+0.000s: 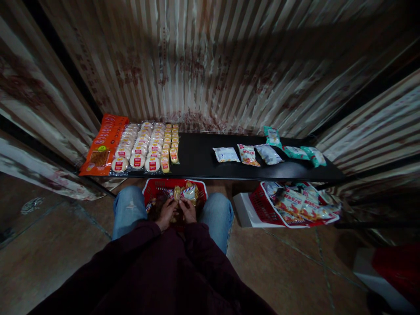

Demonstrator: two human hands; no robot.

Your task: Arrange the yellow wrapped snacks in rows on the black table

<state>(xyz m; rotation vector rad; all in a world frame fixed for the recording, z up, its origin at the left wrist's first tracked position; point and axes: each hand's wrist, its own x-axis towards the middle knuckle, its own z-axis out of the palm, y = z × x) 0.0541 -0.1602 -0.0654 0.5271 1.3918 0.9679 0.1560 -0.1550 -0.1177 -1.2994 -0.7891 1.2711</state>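
The left hand (pixel 166 214) and right hand (pixel 188 210) meet with fingers curled nearly closed, pinching a small, shiny golden packet (pixel 177 193) between them. It is over a red plastic basket (pixel 204 193) with a pale rim, standing between two knees in faded denim and holding crinkly wrapped packets.

At 12 o'clock from the hands, on a smooth black shelf (pixel 197 153), small yellow packs (pixel 166 144) stand in narrow columns. At 11 o'clock are overlapping columns of round, pale packs (pixel 138 161) in clear, glossy film; at 10, a flat orange bag (pixel 104 146) with a see-through window. Between 1 and 2 o'clock lie puffy, pillow-shaped white packets (pixel 248 155), some printed red, and at 2, teal-and-white packets (pixel 295 152), loosely scattered.

At 3 o'clock, below the shelf, a second red basket (pixel 262 205) is filled with similar glossy packets, beside a white box (pixel 243 210). Striped, pleated curtains (pixel 197 65) with reddish prints surround the shelf. The room is dim, its brown floor (pixel 278 271) crossed by pale lines.
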